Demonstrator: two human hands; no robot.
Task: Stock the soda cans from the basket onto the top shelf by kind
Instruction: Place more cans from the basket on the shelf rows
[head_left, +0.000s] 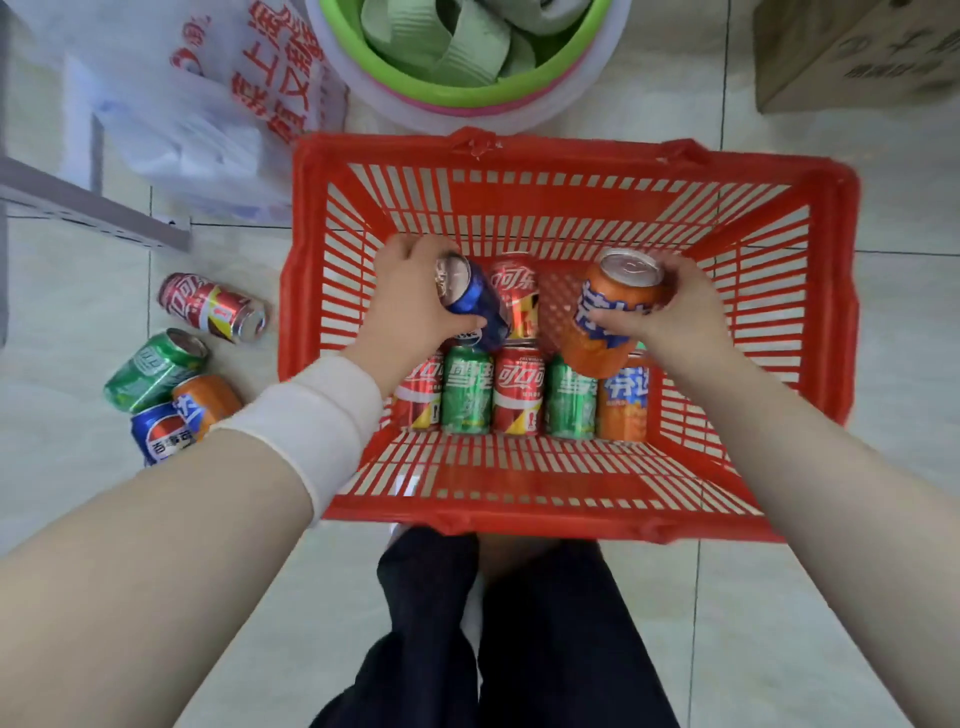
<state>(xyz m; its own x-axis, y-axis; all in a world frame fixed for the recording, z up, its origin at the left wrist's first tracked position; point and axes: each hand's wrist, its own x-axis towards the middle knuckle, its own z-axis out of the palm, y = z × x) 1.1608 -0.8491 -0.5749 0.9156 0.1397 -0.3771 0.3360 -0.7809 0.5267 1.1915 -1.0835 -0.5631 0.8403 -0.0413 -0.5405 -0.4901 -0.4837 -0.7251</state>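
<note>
Standing over the red basket (519, 512), which sits on the tiled floor at centre frame, a person reaches into it with both arms.

Left hand (410, 306): fingers curled round a blue can (475, 301), held tilted with its top towards the upper left, above the basket floor.

Right hand (670, 317): fingers and thumb wrapped round an orange can (608, 312), tilted, top towards the upper edge of the frame, its base over the row below.

Basket contents: a row of five cans (518, 397) lies side by side along the near wall, touching one another; from left to right they are red, green, red, green, orange. One further red can (514, 291) lies behind that row, between the two hands and partly hidden by the blue can.

Floor, left of the basket: a loose red can (213, 306) lies on its side by itself. Below it a green can (153, 369), a second orange can (205, 397) and a blue-labelled can (163, 434) lie clustered, touching; the left forearm partly covers them.

Other items: a white wristband (317, 415) on the left wrist; a white plastic bag (182, 104) with red print at upper left; a green basin (467, 78) at top centre, just beyond the basket; a cardboard box (852, 47) at upper right; a grey rail (93, 202) at the left edge; dark trousers (493, 623) at bottom centre.
</note>
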